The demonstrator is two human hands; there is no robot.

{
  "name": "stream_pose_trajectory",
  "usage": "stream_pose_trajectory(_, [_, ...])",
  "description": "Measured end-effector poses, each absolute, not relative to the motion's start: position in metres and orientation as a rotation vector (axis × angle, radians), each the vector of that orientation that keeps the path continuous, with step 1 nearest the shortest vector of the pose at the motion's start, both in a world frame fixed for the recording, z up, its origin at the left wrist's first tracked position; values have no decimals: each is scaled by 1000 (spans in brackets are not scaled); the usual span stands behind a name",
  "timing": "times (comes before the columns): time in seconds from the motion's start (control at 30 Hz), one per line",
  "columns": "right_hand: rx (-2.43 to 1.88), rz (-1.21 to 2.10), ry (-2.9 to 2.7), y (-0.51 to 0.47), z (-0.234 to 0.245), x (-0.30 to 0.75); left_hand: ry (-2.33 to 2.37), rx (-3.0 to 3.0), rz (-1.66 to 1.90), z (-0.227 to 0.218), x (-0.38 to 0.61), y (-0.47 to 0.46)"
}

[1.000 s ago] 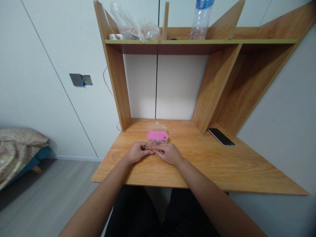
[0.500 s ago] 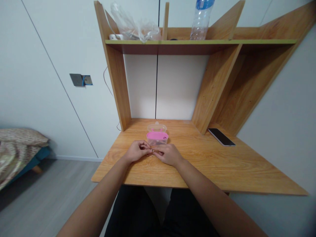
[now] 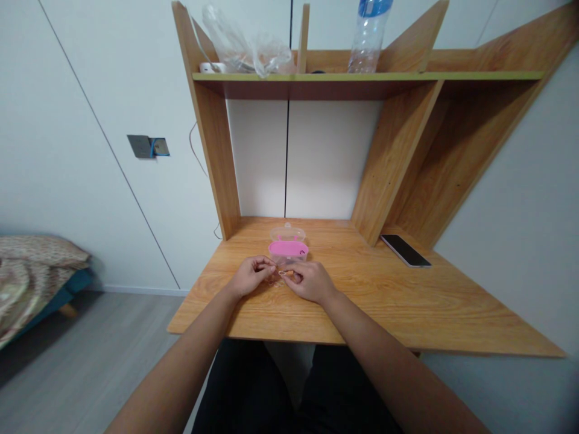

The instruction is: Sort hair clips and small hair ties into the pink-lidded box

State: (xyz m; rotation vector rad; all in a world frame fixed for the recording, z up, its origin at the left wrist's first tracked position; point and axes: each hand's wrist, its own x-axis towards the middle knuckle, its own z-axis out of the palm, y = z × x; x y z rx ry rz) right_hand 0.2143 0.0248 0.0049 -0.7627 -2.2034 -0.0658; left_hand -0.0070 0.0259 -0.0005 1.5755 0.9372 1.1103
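My right hand (image 3: 310, 281) pinches a small pale loop (image 3: 282, 273), perhaps an elastic band, between thumb and fingertips. My left hand (image 3: 251, 276) is closed in a pinch just left of it; what is in those fingertips is too small to make out. Thin pale loops (image 3: 274, 282) lie on the wooden desk (image 3: 362, 301) below the fingertips. Just beyond the hands sits a clear plastic box (image 3: 283, 260) with a pink insert (image 3: 287, 248) on top. A small dark curved thing (image 3: 302, 252) rests on the pink part. The clear lid (image 3: 288, 232) stands open behind.
A phone (image 3: 406, 251) lies on the desk to the right, by the upright of the wooden shelf (image 3: 325, 77). Up on the shelf are a plastic bag (image 3: 253, 51) and a bottle (image 3: 368, 39). At the far left is a bed (image 3: 36, 271).
My fingertips have drawn slightly apart, and the pale loop in my right fingers now shows. The small dark curved thing on the pink insert looks slightly different. Box and phone stay put.
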Motion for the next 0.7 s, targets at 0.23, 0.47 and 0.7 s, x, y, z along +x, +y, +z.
stream_pose_trajectory(0.23, [-879, -103, -2081, 23, 7, 216, 1040, 1668, 1210, 1, -7, 24])
stream_pose_trajectory(0.47, [-853, -110, -2116, 23, 8, 215, 1066, 1750, 1155, 3, -4, 19])
stream_pose_trajectory(0.7, [-779, -108, -2225, 26, 4, 215, 1000, 1751, 1025, -2, -6, 23])
